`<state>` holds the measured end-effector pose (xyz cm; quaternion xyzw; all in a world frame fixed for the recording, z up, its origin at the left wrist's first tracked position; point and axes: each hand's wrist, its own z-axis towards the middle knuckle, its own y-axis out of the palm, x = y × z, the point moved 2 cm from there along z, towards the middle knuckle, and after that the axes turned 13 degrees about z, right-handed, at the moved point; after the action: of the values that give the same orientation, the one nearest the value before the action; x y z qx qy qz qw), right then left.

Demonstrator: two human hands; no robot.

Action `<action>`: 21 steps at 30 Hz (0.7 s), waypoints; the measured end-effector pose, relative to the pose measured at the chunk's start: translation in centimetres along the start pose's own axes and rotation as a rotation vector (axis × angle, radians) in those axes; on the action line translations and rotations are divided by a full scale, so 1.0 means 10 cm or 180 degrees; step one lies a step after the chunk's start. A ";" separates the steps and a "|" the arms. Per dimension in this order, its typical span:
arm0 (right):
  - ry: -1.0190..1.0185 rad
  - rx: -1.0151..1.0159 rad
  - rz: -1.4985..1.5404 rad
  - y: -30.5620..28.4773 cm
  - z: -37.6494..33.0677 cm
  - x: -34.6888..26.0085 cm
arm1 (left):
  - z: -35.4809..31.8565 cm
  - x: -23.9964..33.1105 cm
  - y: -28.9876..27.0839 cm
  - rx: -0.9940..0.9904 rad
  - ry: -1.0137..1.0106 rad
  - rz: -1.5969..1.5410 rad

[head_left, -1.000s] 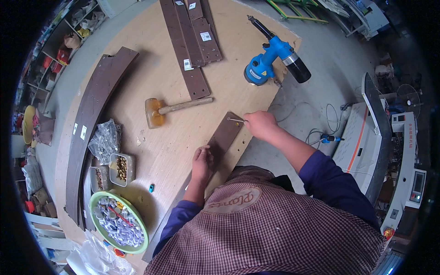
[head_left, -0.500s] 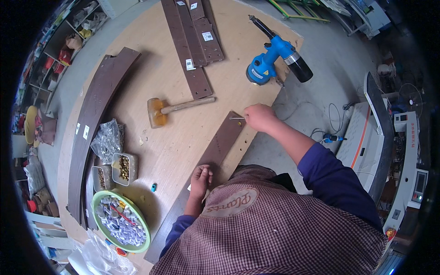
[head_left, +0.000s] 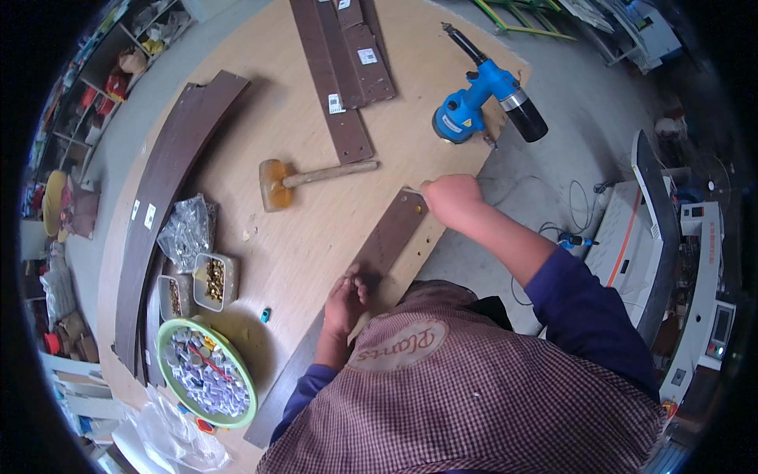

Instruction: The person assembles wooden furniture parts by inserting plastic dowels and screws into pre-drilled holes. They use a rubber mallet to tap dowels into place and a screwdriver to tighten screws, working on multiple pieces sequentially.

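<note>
- Centrally, the left hand (head_left: 345,304) rests open-fingered on the dark board (head_left: 379,249).
- Right hand (head_left: 450,199), fisted, presses the board's upper end.
- Upward lie a mallet (head_left: 304,178) and a blue power tool (head_left: 482,91).

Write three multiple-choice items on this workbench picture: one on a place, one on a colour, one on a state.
1. Where does the wooden-handled mallet with the amber head lie?
A. on the light wooden tabletop
B. in the green bowl
C. on the floor

2. What colour is the power drill's body?
A. red
B. blue
C. yellow

3. What is the left hand doing?
A. gripping the mallet
B. hanging free
C. pressing on the long dark brown board

Answers: A, it rests on bare tabletop above the board; B, its housing is bright blue; C, its fingers lie flat on the board.
</note>
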<state>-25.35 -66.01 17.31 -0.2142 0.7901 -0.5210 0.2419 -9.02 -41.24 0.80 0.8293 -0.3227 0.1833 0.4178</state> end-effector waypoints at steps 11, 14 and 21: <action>-0.0676 0.0449 0.2209 0.26 -0.93 -0.52 | 0.23 0.28 0.22 -0.0523 0.0309 -0.0710; -0.0620 0.0359 0.1973 0.34 -0.98 -0.50 | 0.24 0.27 0.26 -0.0426 0.0242 -0.0738; -0.0580 0.0413 0.1903 0.37 -1.04 -0.46 | 0.29 0.23 0.30 -0.0389 0.0223 -0.0450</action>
<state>-28.34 -54.52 18.15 -0.0025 0.7582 -0.4547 0.4673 -9.32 -45.78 2.09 0.8160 -0.2592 0.1622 0.4906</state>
